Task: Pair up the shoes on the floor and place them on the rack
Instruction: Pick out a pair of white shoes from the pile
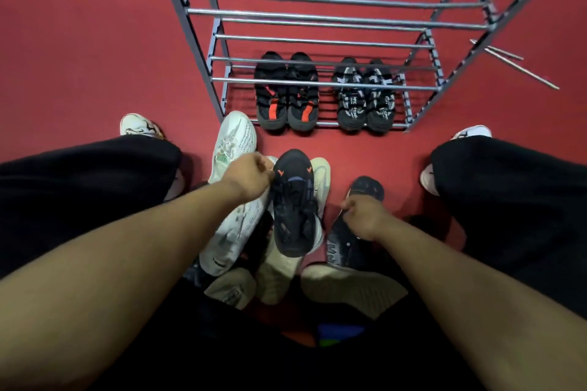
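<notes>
Head view: left hand (251,176) pinches the black shoe (293,203) in front of the rack (317,41). Right hand (365,216) grips a second black shoe (352,232) beside it. Two black pairs (286,92) (365,95) sit on the rack's bottom tier.

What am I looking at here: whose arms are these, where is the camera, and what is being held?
The one picture comes from a camera worn on a person's head, looking down at their own arms. On the red floor stands a metal rack; its lowest shelf holds a black-and-orange pair and a black-and-white pair. Loose shoes lie in a pile nearer the person. The left hand has its grip on a black shoe; the right hand holds another dark shoe.
</notes>
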